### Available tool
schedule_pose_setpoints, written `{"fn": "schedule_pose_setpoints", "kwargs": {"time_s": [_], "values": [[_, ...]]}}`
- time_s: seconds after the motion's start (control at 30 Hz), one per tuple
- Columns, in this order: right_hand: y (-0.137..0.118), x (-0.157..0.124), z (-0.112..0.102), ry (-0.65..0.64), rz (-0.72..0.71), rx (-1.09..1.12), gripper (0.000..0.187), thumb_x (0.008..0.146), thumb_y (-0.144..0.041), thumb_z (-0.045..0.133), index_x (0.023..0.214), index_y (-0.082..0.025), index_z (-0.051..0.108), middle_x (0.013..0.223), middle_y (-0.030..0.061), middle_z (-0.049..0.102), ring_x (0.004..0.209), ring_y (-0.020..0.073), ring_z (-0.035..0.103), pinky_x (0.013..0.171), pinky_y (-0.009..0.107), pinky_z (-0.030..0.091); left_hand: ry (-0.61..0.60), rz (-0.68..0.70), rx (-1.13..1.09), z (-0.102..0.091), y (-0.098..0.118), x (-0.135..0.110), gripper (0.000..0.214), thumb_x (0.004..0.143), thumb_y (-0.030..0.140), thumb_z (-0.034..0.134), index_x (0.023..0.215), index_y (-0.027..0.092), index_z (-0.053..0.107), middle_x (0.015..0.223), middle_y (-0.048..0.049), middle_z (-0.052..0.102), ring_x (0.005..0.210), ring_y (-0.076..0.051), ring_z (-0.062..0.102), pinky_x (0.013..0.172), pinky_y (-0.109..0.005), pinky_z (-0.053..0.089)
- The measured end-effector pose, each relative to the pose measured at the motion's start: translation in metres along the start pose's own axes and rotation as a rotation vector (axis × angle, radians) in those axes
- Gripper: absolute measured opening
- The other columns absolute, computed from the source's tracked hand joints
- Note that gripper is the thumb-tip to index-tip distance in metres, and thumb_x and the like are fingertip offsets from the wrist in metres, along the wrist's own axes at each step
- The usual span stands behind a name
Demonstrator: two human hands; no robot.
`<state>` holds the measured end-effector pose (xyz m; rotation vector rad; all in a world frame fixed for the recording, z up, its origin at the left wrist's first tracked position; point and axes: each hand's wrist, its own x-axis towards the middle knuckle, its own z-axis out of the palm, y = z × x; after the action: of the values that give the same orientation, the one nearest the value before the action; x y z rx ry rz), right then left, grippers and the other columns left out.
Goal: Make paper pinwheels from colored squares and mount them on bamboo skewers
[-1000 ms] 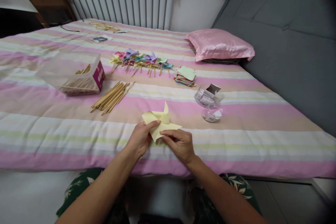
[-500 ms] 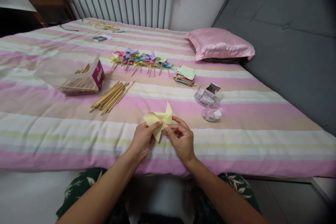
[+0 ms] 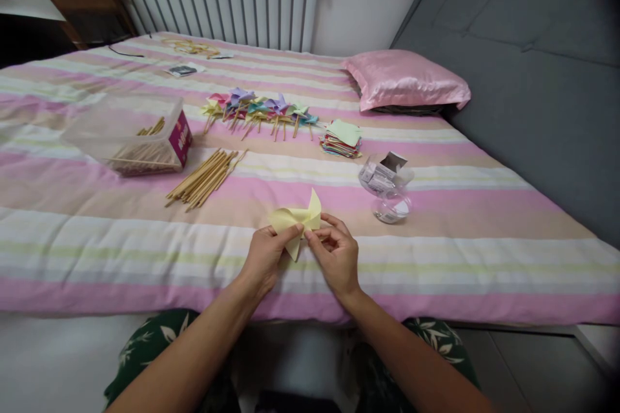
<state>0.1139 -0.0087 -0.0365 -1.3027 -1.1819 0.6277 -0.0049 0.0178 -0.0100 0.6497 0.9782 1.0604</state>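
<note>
Because folded yellow paper (image 3: 311, 214) likely springs open, left hand (image 3: 264, 259) and right hand (image 3: 338, 259) pinch it near middle; sticks (image 3: 204, 179) lie beyond left hand, presumably within reach.

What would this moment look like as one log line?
Left hand: pinching yellow folded paper | Right hand: pinching it too | Nearby: loose sticks, paper stack
</note>
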Motion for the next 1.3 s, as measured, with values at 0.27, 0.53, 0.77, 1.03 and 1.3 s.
{"fn": "schedule_pose_setpoints", "kwargs": {"time_s": [0.27,0.53,0.77,1.03,1.3], "values": [[0.0004,0.0009,0.0002,-0.001,0.055,-0.010,0.019,0.073,-0.035,0.067,0.069,-0.017,0.070,0.102,0.0117,0.064,0.103,0.0234,0.061,0.073,0.029,0.053,0.006,0.006,0.006,-0.0010,-0.0003,-0.0005,0.020,0.058,0.024,0.079,0.069,0.010,0.070,0.069,-0.0052,0.068,0.060,-0.012,0.058,0.059,-0.022,0.043],[-0.0010,0.0045,-0.0030,-0.045,0.103,-0.018,0.020,0.071,-0.038,0.069,0.069,-0.019,0.072,0.100,0.0102,0.064,0.097,0.0230,0.062,0.072,0.031,0.053,0.018,0.008,0.023,-0.0009,-0.0004,-0.0011,0.020,0.057,0.026,0.080,0.068,0.011,0.070,0.068,-0.0053,0.069,0.060,-0.013,0.058,0.057,-0.022,0.042],[-0.0016,0.0032,-0.0029,-0.039,0.114,0.030,0.022,0.070,-0.037,0.070,0.067,-0.017,0.063,0.102,0.0093,0.061,0.088,0.0196,0.063,0.063,0.026,0.051,0.062,0.019,0.039,0.0017,-0.0004,-0.0028,0.023,0.058,0.026,0.079,0.071,0.009,0.069,0.063,-0.0040,0.066,0.058,-0.013,0.058,0.057,-0.023,0.042],[0.0012,0.0014,0.0008,-0.089,0.197,0.365,0.069,0.064,-0.032,0.076,0.119,-0.025,0.037,0.103,0.0056,0.061,0.086,0.0179,0.064,0.072,0.029,0.053,0.057,-0.012,-0.035,0.0038,0.0032,-0.0050,0.027,0.055,0.024,0.080,0.076,0.010,0.070,0.067,-0.0055,0.069,0.057,-0.013,0.059,0.057,-0.023,0.044],[-0.0017,0.0001,0.0040,-0.092,0.313,0.524,0.067,0.066,-0.031,0.073,0.123,-0.026,0.039,0.096,0.0021,0.061,0.082,0.0167,0.063,0.076,0.031,0.053,0.036,0.014,-0.025,0.0089,-0.0017,-0.0080,0.027,0.058,0.028,0.079,0.076,0.011,0.071,0.072,-0.0062,0.070,0.062,-0.014,0.060,0.061,-0.023,0.045]]}}
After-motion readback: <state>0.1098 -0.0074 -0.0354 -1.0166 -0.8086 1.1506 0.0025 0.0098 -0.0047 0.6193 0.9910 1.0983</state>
